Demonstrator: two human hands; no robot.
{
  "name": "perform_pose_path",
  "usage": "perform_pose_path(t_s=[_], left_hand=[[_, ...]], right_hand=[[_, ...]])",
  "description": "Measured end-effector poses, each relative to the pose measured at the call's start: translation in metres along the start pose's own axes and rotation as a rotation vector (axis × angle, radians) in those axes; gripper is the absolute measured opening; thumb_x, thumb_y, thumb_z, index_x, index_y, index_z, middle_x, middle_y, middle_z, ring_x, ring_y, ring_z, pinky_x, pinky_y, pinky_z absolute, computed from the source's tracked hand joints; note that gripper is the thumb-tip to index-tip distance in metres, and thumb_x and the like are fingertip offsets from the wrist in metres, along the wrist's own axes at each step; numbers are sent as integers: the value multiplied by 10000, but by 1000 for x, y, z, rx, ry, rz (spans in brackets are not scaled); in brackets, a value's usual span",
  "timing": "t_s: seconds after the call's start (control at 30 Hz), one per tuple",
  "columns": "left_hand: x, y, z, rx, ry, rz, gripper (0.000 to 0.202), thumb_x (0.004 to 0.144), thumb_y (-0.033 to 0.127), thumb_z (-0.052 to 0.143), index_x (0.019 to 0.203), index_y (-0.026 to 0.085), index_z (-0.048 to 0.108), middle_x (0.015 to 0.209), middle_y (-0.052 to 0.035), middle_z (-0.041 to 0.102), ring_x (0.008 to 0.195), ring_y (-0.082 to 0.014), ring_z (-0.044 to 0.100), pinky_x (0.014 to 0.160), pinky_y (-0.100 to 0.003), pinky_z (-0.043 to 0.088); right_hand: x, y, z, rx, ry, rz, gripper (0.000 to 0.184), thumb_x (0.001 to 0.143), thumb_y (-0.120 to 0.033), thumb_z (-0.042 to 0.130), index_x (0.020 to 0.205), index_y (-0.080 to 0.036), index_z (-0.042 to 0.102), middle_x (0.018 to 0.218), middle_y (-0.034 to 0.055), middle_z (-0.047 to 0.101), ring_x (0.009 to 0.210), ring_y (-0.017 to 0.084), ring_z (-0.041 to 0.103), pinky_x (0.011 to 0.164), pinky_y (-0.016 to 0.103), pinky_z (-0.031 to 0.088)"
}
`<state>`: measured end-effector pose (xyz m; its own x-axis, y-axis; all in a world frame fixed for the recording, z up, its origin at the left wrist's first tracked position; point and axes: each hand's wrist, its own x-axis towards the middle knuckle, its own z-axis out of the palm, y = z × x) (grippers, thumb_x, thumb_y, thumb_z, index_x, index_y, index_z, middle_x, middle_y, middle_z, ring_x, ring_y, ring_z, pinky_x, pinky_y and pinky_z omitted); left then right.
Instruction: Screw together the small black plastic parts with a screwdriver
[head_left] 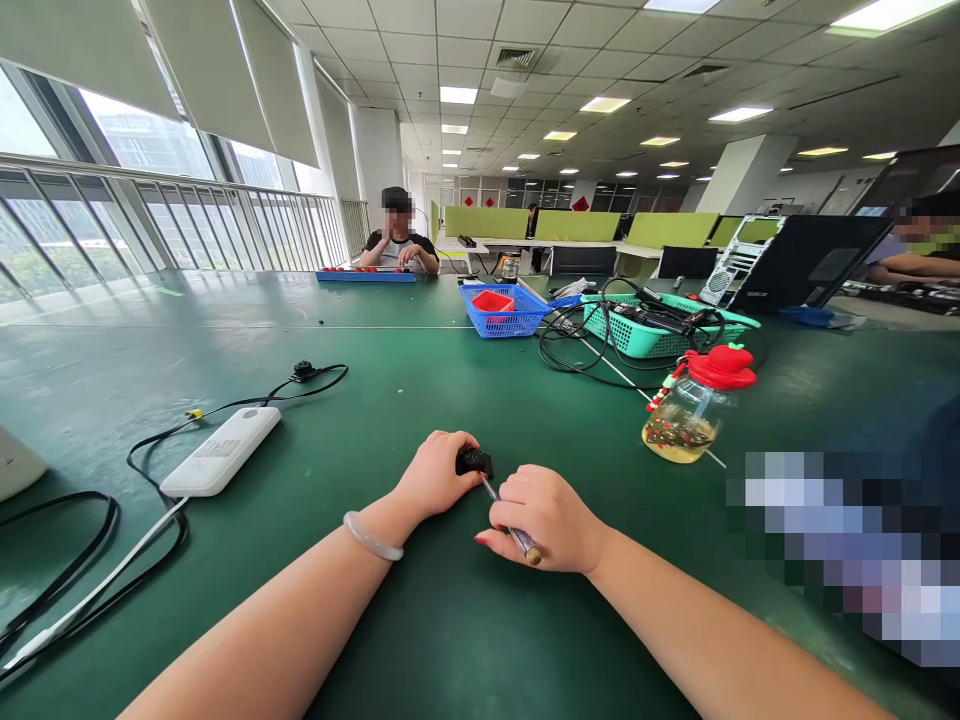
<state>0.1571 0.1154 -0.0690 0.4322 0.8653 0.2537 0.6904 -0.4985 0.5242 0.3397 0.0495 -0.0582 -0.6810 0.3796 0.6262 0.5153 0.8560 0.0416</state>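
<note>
Small black block-shaped part [475, 463] was held at the near centre of the smooth green counter [457, 640].
The left grip [442, 472] was closed on its left side; the right grip [551, 518] held a slim metal-shafted, tan-ended tool [532, 553], tip at the part's near edge. The part appeared light, rigid and possibly slippery, best held by its sides; the tool, by its handle.
</note>
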Motion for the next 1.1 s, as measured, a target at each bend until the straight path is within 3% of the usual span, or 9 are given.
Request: perform_pose_path(t_s=[0.43, 0.7, 1.1], left_hand=[[-1, 1, -1, 11, -18, 19, 231, 732, 279, 648, 953, 237, 595, 969, -32, 670, 1000, -260, 560, 893, -421, 471], [-1, 2, -2, 14, -19, 3, 235, 733, 296, 664, 950, 240, 595, 963, -35, 667, 1005, -263, 564, 888, -416, 476], [-2, 3, -3, 9, -17, -1, 230, 736, 265, 644, 959, 238, 598, 979, -39, 671, 1013, -260, 563, 901, -421, 471]], right_hand=[[-1, -1, 0, 12, -65, 92, 299, 907, -379, 502, 686, -189, 566, 550, -20, 500, 506, 118, 365, 550, 271, 243], [-1, -4, 4, -67, -184, 55, 281, 861, -383, 575, 656, -191, 565, 541, -16, 529, 506, 119, 398, 541, 277, 238], [3, -6, 1, -72, -76, 91, 261, 860, -227, 514, 601, -193, 521, 523, -23, 501, 496, 110, 394, 551, 276, 230]])
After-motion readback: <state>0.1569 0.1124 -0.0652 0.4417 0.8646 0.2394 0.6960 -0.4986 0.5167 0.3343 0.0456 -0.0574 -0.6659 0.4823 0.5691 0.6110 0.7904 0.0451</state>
